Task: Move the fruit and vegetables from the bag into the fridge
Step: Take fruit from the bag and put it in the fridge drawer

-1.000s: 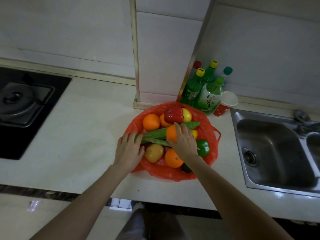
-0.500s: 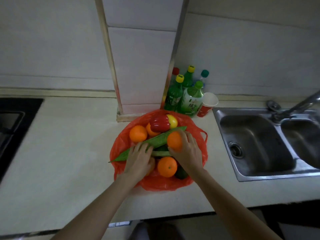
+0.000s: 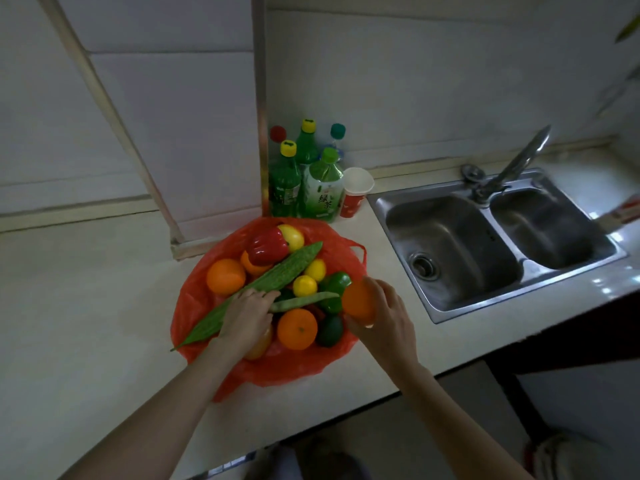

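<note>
Fruit and vegetables fill the red bag at centre frame on the counter. Your right hand grips an orange; your left hand rests on the long green gourd. You're picking; next, carry them to the fridge, which is out of view.

Dim kitchen: pale counter, steel double sink, white walls.

- The left hand covers a yellowish fruit; only its near edge shows below the fingers
- The right hand hides the far side of the held orange, which is blurred
- A dark green fruit left of those fingers is too dim to name
- The bottle labels are mostly unreadable
</note>
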`<state>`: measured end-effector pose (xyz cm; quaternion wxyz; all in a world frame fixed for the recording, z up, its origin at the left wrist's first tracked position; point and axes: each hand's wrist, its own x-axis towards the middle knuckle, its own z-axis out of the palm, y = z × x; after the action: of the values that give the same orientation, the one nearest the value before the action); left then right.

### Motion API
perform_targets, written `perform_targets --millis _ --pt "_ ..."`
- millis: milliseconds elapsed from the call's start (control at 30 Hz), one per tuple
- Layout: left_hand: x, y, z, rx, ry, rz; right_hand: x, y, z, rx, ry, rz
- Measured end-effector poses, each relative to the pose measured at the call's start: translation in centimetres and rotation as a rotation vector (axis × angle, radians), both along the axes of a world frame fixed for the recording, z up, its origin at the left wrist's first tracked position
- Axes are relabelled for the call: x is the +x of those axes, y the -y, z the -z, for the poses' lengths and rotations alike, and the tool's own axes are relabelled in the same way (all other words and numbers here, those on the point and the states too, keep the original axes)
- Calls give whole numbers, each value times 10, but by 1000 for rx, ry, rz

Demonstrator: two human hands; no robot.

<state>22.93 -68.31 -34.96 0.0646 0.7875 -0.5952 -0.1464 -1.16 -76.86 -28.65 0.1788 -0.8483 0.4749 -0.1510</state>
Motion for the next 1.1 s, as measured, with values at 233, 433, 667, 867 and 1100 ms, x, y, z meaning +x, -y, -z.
perform_targets --millis 233,433,667,867,1100 --pt "3 2 -8 -90 -79 -21 -2 1 -7 -25 -14 -6" --pt "0 -11 -40 -244 -71 -162 16 9 -19 -43 25 -66" --pt "1 -76 -87 -440 -27 -531 57 1 -34 -60 149 -325" --pt "-30 -189 -98 -545 -1 -980 96 -44 -26 -34 285 -684" --pt "-123 -341 -90 -530 65 -1418 127 -171 -5 107 271 -1083"
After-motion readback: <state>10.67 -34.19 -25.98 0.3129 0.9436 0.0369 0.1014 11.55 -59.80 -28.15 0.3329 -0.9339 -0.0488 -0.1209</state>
